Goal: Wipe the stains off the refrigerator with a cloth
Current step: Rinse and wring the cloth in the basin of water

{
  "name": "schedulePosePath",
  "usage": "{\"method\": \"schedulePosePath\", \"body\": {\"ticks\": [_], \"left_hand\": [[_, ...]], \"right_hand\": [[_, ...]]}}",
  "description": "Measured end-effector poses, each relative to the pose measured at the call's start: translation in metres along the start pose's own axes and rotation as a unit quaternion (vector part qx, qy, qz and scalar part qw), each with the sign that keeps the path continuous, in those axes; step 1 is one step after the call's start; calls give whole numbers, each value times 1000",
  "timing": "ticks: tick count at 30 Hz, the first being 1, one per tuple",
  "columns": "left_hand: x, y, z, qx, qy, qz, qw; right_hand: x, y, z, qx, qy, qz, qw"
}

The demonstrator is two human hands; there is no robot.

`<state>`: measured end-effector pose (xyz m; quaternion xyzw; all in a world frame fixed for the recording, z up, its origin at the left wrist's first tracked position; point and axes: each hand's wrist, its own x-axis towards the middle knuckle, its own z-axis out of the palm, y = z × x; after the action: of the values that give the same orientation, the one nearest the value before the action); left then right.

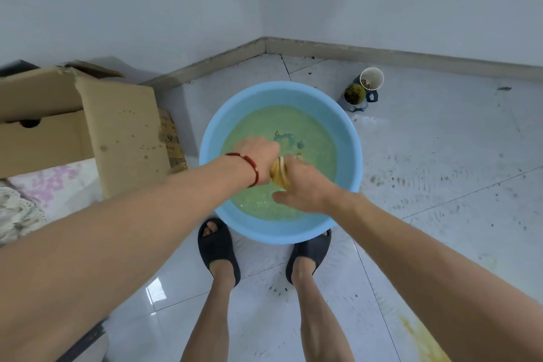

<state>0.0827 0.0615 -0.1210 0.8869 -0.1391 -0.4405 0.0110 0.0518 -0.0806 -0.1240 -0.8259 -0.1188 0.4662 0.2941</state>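
Note:
A yellow cloth [279, 174], twisted into a tight roll, is gripped between both hands over a light blue basin [351, 138]. My left hand [258, 153], with a red bead bracelet on the wrist, is shut on the cloth's left end. On the right end, my right hand [302, 185] holds the cloth with its thumb pointing left. The basin stands on the tiled floor in front of my feet and holds cloudy greenish water. No refrigerator is in view.
An open cardboard box [88, 123] stands at the left against the wall. Two cups [364, 87] with dark residue sit on the floor beyond the basin at the right. The white tiles carry dark specks and a yellow stain [423, 338] at the lower right. Walls meet in a corner behind.

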Motion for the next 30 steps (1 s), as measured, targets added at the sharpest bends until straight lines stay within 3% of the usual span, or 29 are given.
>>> {"method": "schedulePosePath", "body": {"ticks": [1,3,4,6,8,10,13,14,16,19,21,23,25,30], "left_hand": [[-4,0,2,32,72,27,997],[-7,-12,9,20,155,103,982],[-9,-20,11,0,187,152,971],[-11,-32,13,-27,268,249,930],[-16,-30,13,-49,323,302,896],[-17,-23,8,-45,358,328,873],[-13,-19,-7,20,349,360,865],[-11,-20,-11,48,339,375,862],[-7,-24,-19,102,292,380,872],[-10,-20,-25,157,219,326,906],[-10,-9,-21,225,172,254,925],[-10,3,-18,219,143,197,945],[-10,11,-12,177,131,160,962],[-14,21,22,-55,116,36,991]], "right_hand": [[-2,3,-8,133,-42,11,990],[-8,16,-25,380,-111,17,918],[-12,23,-31,452,-148,16,879],[-17,30,-35,520,-225,13,824],[-20,21,-24,532,-279,12,800],[-24,2,-6,592,-261,15,762],[-29,-20,16,723,-188,-22,664],[-30,-20,17,728,-184,-28,660],[-30,-15,6,678,-180,-10,713],[-22,-5,-7,484,-165,49,858],[-12,-3,-6,346,-101,93,928],[-4,-3,-3,184,-12,107,977],[-1,-1,-2,23,56,92,994],[-1,6,-9,-231,73,-17,970]]}}
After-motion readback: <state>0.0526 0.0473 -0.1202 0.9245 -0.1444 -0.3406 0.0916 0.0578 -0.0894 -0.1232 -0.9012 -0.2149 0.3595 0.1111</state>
